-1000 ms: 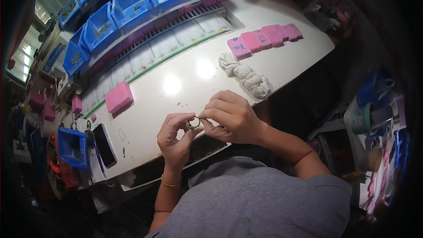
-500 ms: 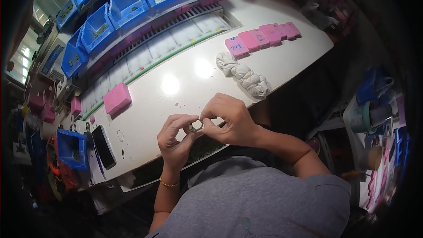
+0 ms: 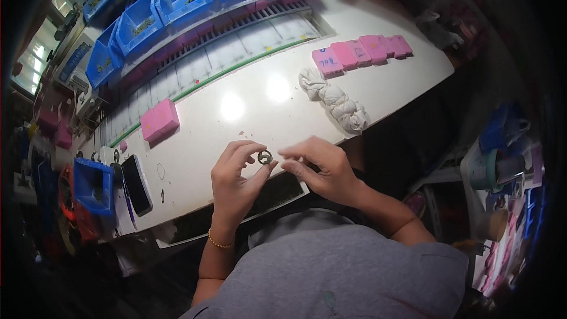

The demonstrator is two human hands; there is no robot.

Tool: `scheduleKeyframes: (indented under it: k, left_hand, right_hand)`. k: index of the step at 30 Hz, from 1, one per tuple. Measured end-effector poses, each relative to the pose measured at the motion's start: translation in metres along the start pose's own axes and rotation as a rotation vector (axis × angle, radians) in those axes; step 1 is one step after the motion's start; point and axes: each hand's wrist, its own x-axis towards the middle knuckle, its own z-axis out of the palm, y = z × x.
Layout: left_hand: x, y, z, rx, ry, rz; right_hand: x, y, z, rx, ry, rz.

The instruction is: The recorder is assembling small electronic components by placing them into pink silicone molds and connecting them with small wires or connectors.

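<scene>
Half a second ago, the right hand had its fingers at the ring; now it stands apart, just beside at three o'clock, thumb and fingers spread. The left hand, at eight o'clock of the ring, still keeps it pinched between thumb and fingers, above the bench. The ring looks rounder now, and something crosses its opening; I cannot tell what. The cloth, toward two o'clock, lies as before.
</scene>
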Motion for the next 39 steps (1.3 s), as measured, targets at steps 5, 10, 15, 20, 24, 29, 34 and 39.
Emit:
scheduleKeyframes:
  k: [5,10,15,20,24,29,34,39]
  left_hand:
    - [0.001,0.002,0.0,0.101,-0.031,0.062]
    - [-0.004,0.0,0.001,-0.294,-0.001,-0.122]
    - [-0.004,-0.003,0.004,-0.486,-0.024,-0.221]
    - [-0.005,-0.019,0.007,-0.692,-0.043,-0.306]
    - [-0.007,-0.023,0.007,-0.783,-0.06,-0.308]
    - [-0.006,-0.022,0.008,-0.759,-0.059,-0.319]
    - [-0.007,-0.024,0.01,-0.761,-0.048,-0.345]
    - [-0.01,-0.027,0.009,-0.86,-0.087,-0.36]
  right_hand:
    - [0.022,0.003,0.011,-0.022,0.126,-0.314]
    - [0.018,0.007,0.012,0.244,0.053,-0.013]
    - [0.016,0.007,0.014,0.481,-0.052,0.209]
    - [0.023,0.009,0.005,0.66,-0.226,0.379]
    - [0.027,0.005,0.004,0.788,-0.321,0.421]
    - [0.028,0.006,0.004,0.858,-0.296,0.43]
    - [0.028,0.004,0.005,0.887,-0.283,0.448]
    - [0.028,0.002,0.005,0.871,-0.284,0.451]
